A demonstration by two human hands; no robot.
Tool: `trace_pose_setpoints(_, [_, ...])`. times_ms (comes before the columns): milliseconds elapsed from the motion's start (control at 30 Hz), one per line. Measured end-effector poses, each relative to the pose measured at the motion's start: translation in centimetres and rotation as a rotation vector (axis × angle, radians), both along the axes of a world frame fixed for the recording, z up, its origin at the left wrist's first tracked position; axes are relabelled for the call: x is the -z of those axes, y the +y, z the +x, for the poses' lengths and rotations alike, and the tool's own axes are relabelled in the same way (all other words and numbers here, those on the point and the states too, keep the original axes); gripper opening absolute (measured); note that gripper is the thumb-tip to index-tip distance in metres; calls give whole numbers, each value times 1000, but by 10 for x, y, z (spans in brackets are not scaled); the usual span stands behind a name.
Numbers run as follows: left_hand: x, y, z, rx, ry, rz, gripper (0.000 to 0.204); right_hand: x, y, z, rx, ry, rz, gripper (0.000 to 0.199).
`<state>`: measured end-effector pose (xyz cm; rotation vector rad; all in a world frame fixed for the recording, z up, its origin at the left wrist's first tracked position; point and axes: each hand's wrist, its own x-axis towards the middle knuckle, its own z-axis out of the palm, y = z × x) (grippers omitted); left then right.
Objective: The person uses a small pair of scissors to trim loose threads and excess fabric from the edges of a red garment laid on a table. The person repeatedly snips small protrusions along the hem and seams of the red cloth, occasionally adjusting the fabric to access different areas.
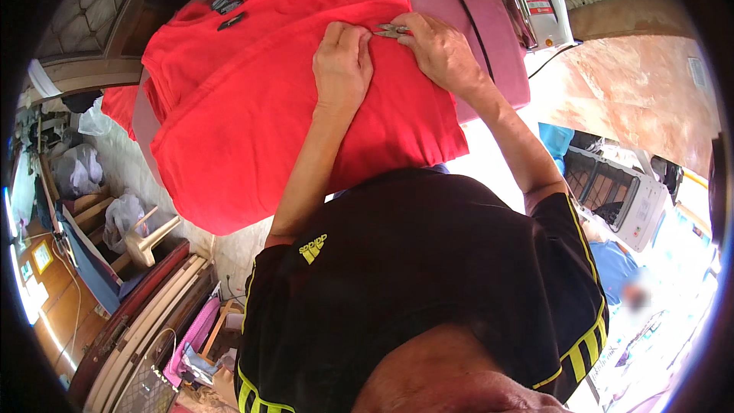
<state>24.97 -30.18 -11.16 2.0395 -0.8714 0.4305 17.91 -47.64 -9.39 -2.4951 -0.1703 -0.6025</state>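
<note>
Red garments [252,138] lie spread and layered over a padded, mauve-covered board [497,53]. My left hand [342,61] rests on the red cloth with its fingers closed in a pinch, gripping a bit of the garment near its upper part. Just to the right, my right hand [443,50] holds small metal thread snips [391,30], whose blades point left toward my left fingertips. Whether a thread lies between the blades is too small to tell. Dark labels [227,4] show at the garments' neck on the far left.
An iron [539,0] stands at the far right of the board, with a dark cord [466,8] running across the cover. On the floor at left are a wooden stool [145,241], plastic bags [122,218] and stacked boards [145,321]. A grey-framed appliance [612,195] stands at right.
</note>
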Motion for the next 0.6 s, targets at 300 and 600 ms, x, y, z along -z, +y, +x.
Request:
trace_pose_setpoints(300, [-3, 1, 12, 70, 134, -59, 5, -1, 7, 7, 24, -50, -105, 16])
trace_pose_setpoints(600, [-65, 113, -30, 562, 788, 299, 3, -2, -27, -32, 162, 71, 239, 20])
